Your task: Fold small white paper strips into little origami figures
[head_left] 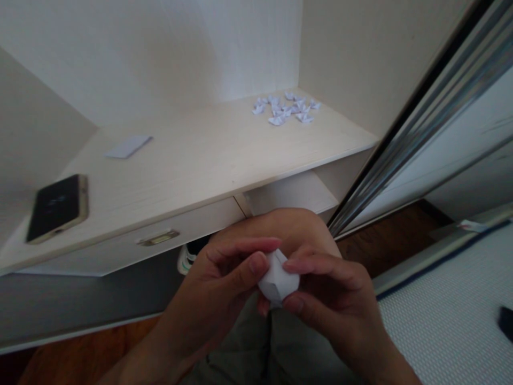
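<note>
Between both hands, above my lap, is a small piece of folded white paper [279, 279] with creased, faceted sides. My left hand [236, 272] pinches its left side between thumb and fingers. On the opposite side, my right hand [332, 286] grips it with the index finger on top and the thumb at the lower edge. Parts of the paper are hidden behind the fingers. Up on the shelf, several small folded white paper pieces [286, 108] lie in a loose cluster near the back right corner.
A flat white paper sheet [129, 146] and a phone [58, 207] lie on the left of the white shelf [192, 160]. Below are a drawer with a metal handle [159, 238] and an open compartment [290, 193]. A metal-edged sliding door frame [417, 107] stands right; a light textured mattress [449, 321] is beside me.
</note>
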`<action>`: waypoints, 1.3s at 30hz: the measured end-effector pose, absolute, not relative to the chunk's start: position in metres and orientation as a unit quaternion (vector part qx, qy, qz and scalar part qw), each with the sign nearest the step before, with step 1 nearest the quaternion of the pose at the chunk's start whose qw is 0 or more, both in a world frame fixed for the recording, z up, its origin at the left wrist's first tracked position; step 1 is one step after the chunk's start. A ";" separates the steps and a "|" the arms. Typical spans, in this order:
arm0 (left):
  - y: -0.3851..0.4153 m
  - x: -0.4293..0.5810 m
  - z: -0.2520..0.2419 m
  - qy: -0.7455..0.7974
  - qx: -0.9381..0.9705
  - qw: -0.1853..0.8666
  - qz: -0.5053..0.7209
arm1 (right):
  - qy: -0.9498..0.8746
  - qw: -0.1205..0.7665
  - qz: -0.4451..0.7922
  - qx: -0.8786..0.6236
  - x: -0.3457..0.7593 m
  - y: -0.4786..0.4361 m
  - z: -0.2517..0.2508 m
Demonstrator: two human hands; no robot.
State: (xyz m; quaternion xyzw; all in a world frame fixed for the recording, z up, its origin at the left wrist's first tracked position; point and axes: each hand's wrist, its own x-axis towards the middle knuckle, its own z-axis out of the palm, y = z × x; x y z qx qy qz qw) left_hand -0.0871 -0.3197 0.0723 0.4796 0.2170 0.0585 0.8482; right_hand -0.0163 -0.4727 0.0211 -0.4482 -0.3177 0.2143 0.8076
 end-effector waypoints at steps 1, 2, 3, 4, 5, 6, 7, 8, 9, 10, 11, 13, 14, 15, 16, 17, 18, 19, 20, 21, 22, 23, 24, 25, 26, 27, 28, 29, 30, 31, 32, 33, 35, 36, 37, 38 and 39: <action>-0.319 -0.089 0.069 0.205 0.474 0.855 0.047 | -0.303 0.814 0.215 -0.446 -0.017 -0.472 0.021; -0.317 -0.091 0.066 0.193 0.471 0.860 0.036 | -0.286 0.820 0.217 -0.445 -0.018 -0.471 0.021; -0.316 -0.092 0.064 0.182 0.472 0.862 0.027 | -0.268 0.825 0.222 -0.446 -0.019 -0.471 0.021; -0.315 -0.094 0.061 0.176 0.479 0.860 0.022 | -0.251 0.828 0.229 -0.446 -0.020 -0.470 0.020; -0.314 -0.094 0.059 0.172 0.488 0.856 0.018 | -0.234 0.831 0.235 -0.446 -0.021 -0.469 0.020; -0.314 -0.094 0.058 0.169 0.499 0.850 0.016 | -0.220 0.834 0.237 -0.446 -0.022 -0.469 0.019; -0.313 -0.094 0.058 0.169 0.513 0.841 0.017 | -0.208 0.837 0.237 -0.448 -0.023 -0.468 0.018; -0.313 -0.093 0.057 0.169 0.529 0.831 0.021 | -0.199 0.838 0.233 -0.452 -0.024 -0.467 0.018; -0.313 -0.092 0.058 0.168 0.546 0.820 0.027 | -0.192 0.837 0.228 -0.460 -0.025 -0.466 0.018; -0.313 -0.090 0.058 0.165 0.562 0.810 0.034 | -0.187 0.834 0.218 -0.471 -0.026 -0.465 0.018; -0.312 -0.089 0.058 0.159 0.579 0.799 0.040 | -0.182 0.829 0.207 -0.487 -0.027 -0.465 0.018; -0.312 -0.087 0.058 0.145 0.608 0.779 0.050 | -0.178 0.816 0.182 -0.519 -0.028 -0.463 0.019; -0.312 -0.086 0.058 0.138 0.623 0.768 0.057 | -0.176 0.811 0.172 -0.531 -0.029 -0.463 0.020; -0.311 -0.086 0.058 0.133 0.639 0.755 0.063 | -0.174 0.808 0.164 -0.538 -0.030 -0.462 0.020; -0.311 -0.086 0.058 0.131 0.654 0.742 0.068 | -0.172 0.808 0.157 -0.542 -0.031 -0.461 0.021; -0.311 -0.087 0.059 0.128 0.670 0.728 0.070 | -0.171 0.809 0.149 -0.543 -0.031 -0.460 0.022; -0.310 -0.087 0.059 0.127 0.685 0.714 0.071 | -0.170 0.810 0.141 -0.543 -0.032 -0.459 0.022; -0.310 -0.087 0.060 0.128 0.699 0.701 0.069 | -0.170 0.811 0.132 -0.545 -0.032 -0.458 0.022; -0.310 -0.087 0.061 0.129 0.709 0.690 0.065 | -0.170 0.810 0.124 -0.547 -0.032 -0.457 0.023; -0.310 -0.087 0.061 0.130 0.717 0.682 0.060 | -0.170 0.808 0.117 -0.551 -0.032 -0.456 0.023; -0.310 -0.087 0.062 0.130 0.723 0.676 0.057 | -0.168 0.806 0.112 -0.557 -0.032 -0.456 0.023; -0.310 -0.086 0.063 0.130 0.727 0.672 0.054 | -0.166 0.803 0.106 -0.563 -0.032 -0.455 0.022; -0.310 -0.086 0.063 0.131 0.729 0.669 0.052 | -0.163 0.799 0.102 -0.569 -0.032 -0.455 0.022; -0.310 -0.085 0.064 0.132 0.732 0.666 0.051 | -0.160 0.796 0.100 -0.575 -0.032 -0.455 0.022; -0.310 -0.085 0.064 0.137 0.734 0.663 0.053 | -0.158 0.794 0.103 -0.577 -0.032 -0.455 0.023; -0.310 -0.085 0.064 0.144 0.736 0.659 0.057 | -0.157 0.794 0.110 -0.577 -0.032 -0.455 0.023; -0.310 -0.085 0.064 0.153 0.737 0.655 0.060 | -0.156 0.795 0.120 -0.573 -0.032 -0.455 0.023; -0.310 -0.085 0.064 0.164 0.736 0.653 0.064 | -0.153 0.797 0.130 -0.569 -0.032 -0.455 0.024; -0.310 -0.086 0.063 0.175 0.733 0.654 0.067 | -0.150 0.799 0.140 -0.565 -0.032 -0.456 0.025; -0.310 -0.087 0.063 0.186 0.728 0.656 0.068 | -0.145 0.801 0.146 -0.562 -0.032 -0.456 0.025; -0.310 -0.087 0.062 0.196 0.722 0.660 0.067 | -0.138 0.804 0.149 -0.559 -0.032 -0.456 0.026; -0.310 -0.088 0.061 0.203 0.715 0.666 0.065 | -0.132 0.806 0.151 -0.557 -0.032 -0.456 0.027; -0.309 -0.087 0.060 0.215 0.700 0.678 0.065 | -0.125 0.811 0.152 -0.551 -0.031 -0.456 0.028; -0.309 -0.086 0.059 0.218 0.692 0.685 0.064 | -0.125 0.813 0.156 -0.547 -0.030 -0.457 0.029; -0.309 -0.085 0.059 0.220 0.684 0.693 0.064 | -0.125 0.813 0.161 -0.545 -0.030 -0.458 0.029; -0.309 -0.084 0.059 0.221 0.675 0.701 0.061 | -0.126 0.813 0.166 -0.544 -0.029 -0.458 0.029; -0.309 -0.083 0.060 0.218 0.667 0.711 0.055 | -0.125 0.812 0.172 -0.544 -0.028 -0.459 0.030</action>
